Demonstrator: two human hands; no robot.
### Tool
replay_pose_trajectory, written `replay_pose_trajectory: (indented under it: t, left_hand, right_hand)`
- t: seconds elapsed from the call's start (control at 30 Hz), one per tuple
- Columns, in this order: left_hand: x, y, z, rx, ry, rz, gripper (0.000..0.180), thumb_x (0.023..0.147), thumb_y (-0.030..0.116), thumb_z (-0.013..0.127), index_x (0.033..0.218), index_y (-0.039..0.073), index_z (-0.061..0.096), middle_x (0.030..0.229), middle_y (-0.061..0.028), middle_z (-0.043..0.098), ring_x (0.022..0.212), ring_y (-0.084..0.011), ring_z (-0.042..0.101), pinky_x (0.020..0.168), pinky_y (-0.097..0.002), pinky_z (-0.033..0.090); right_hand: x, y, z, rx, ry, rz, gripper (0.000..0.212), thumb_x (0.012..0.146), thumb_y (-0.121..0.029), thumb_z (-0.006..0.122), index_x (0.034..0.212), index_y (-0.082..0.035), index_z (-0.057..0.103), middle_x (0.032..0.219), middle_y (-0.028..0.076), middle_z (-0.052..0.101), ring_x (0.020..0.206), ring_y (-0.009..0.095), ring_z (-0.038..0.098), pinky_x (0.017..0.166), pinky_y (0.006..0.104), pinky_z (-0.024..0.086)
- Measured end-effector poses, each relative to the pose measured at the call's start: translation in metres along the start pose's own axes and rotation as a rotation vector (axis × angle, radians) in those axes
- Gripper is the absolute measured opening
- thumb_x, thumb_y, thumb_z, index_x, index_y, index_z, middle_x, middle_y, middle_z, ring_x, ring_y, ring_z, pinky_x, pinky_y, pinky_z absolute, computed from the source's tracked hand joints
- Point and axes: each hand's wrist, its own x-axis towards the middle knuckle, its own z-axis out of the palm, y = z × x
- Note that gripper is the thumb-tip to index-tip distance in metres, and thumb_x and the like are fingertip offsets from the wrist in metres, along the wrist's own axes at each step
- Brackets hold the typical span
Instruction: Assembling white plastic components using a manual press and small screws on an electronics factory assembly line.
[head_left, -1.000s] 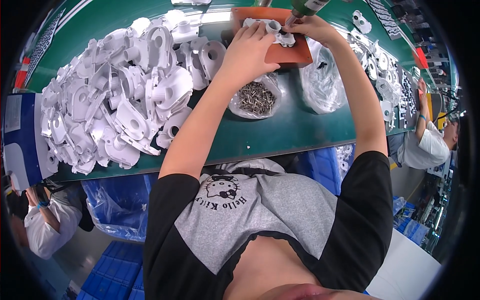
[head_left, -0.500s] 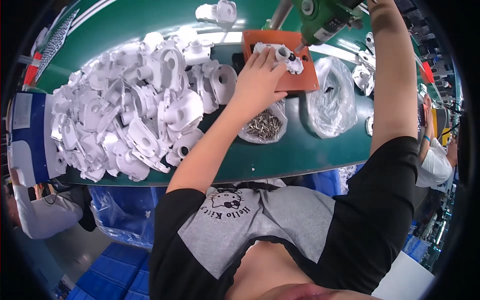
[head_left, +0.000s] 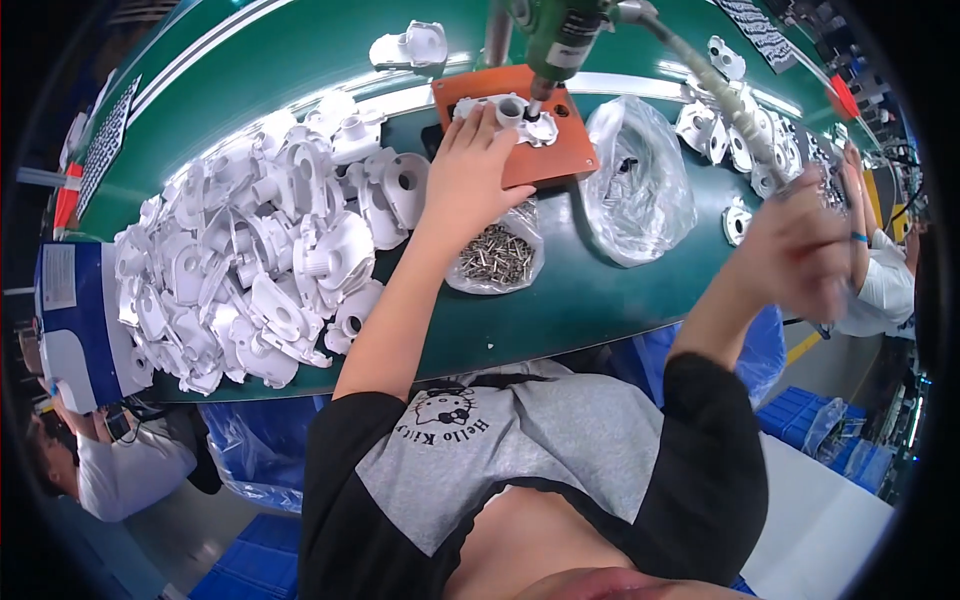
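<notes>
My flat left hand (head_left: 468, 177) must steady the white part (head_left: 543, 130) atop the orange block (head_left: 562, 160); my right hand (head_left: 803, 250) grips the lever (head_left: 728, 103).

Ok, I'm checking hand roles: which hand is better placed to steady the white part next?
Left, I'd judge: the left hand lies on the white part atop the orange block; the right hand, blurred, is well away at the lever.

Green workbench (head_left: 600, 312), bright light streaks (head_left: 622, 84) across it, grey floor (head_left: 208, 523), yellow floor line (head_left: 803, 348), white surface (head_left: 815, 515)
</notes>
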Motion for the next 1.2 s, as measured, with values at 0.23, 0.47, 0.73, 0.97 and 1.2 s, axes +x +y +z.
replay_pose_trajectory:
  t: [0.23,0.47,0.73,0.97,1.2]
  left_hand:
    - [-0.003,-0.003,-0.015,-0.118,-0.053,-0.167,0.072,0.069,0.040,0.075,0.122,0.000,0.047,0.128,-0.0227,0.050,0.123,-0.0346,0.044,0.103,-0.0408,0.035]
    - [0.034,-0.037,0.014,-0.012,0.002,-0.093,0.050,0.082,0.040,0.061,0.118,0.005,0.055,0.130,-0.0221,0.049,0.127,-0.0341,0.040,0.103,-0.0424,0.033]
    - [0.052,-0.025,-0.024,-0.058,-0.111,-0.410,0.057,0.072,0.048,0.070,0.111,0.009,0.054,0.100,-0.0188,0.064,0.094,-0.0322,0.063,0.080,-0.0416,0.048]
    - [0.094,-0.113,-0.017,-0.538,0.374,-0.809,0.050,0.074,0.030,0.074,0.101,-0.001,0.045,0.087,-0.0162,0.058,0.070,-0.0225,0.060,0.051,-0.0320,0.049]
    - [0.141,-0.166,0.031,0.001,0.292,-0.590,0.083,0.069,0.051,0.073,0.131,0.007,0.040,0.126,-0.0296,0.042,0.117,-0.0417,0.046,0.098,-0.0451,0.037]
  right_hand:
    - [-0.067,-0.006,0.003,0.782,-0.172,-0.002,0.028,0.073,-0.028,0.048,0.056,-0.006,0.046,0.074,0.014,0.058,0.073,0.030,0.056,0.089,0.0481,0.032]
    - [0.064,-0.006,0.078,1.636,-0.037,0.135,0.029,0.093,-0.029,0.046,0.100,-0.002,0.054,0.090,0.010,0.051,0.086,0.016,0.050,0.080,0.0282,0.039]
    - [0.058,0.032,0.191,1.339,-0.161,0.817,0.019,0.093,-0.018,0.044,0.097,-0.005,0.056,0.091,0.010,0.058,0.083,0.023,0.054,0.076,0.0295,0.042]
    - [-0.091,0.075,0.049,0.683,-0.186,0.785,0.017,0.089,-0.010,0.052,0.084,0.003,0.062,0.073,0.005,0.060,0.067,0.011,0.055,0.064,0.0242,0.044]
    - [-0.142,0.095,0.028,0.510,-0.166,0.884,0.015,0.089,-0.009,0.053,0.087,0.002,0.063,0.071,0.003,0.059,0.065,0.008,0.055,0.061,0.0209,0.044]
